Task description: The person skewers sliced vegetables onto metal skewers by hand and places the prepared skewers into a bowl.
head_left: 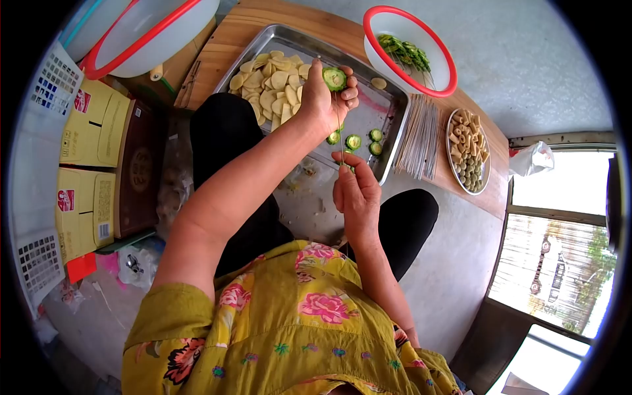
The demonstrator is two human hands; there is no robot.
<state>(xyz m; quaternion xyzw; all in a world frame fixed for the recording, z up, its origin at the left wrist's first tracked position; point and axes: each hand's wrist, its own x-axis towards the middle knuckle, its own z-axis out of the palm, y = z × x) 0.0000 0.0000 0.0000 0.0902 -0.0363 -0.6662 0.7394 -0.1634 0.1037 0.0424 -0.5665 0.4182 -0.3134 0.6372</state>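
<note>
Wooden table [227,23]: bare wood shows left of the tray and between skewers and plate. Metal tray [363,120]: set at an angle, raised rim all round; potato slices [271,85] heaped over its left half. Most open room inside lies toward the right edge. White bowl [453,69], red rim, greens inside, just beyond the far right corner. Skewer bundle [419,135] lies just beside the tray's right edge, closing that side. Oval plate [450,141], near the table's right end, carries beige tubes and round pieces.

Left hand [329,97]: over the tray's middle, grasping a green slice [334,79] upright between thumb and fingers. Right hand [359,192]: over the near edge, fingertips pinched on the lower part of a thin skewer [340,122] running up to the left hand; probably a green piece there too, blurred. Loose green slices [353,141] lie toward the near right corner, tray floor between some.
</note>
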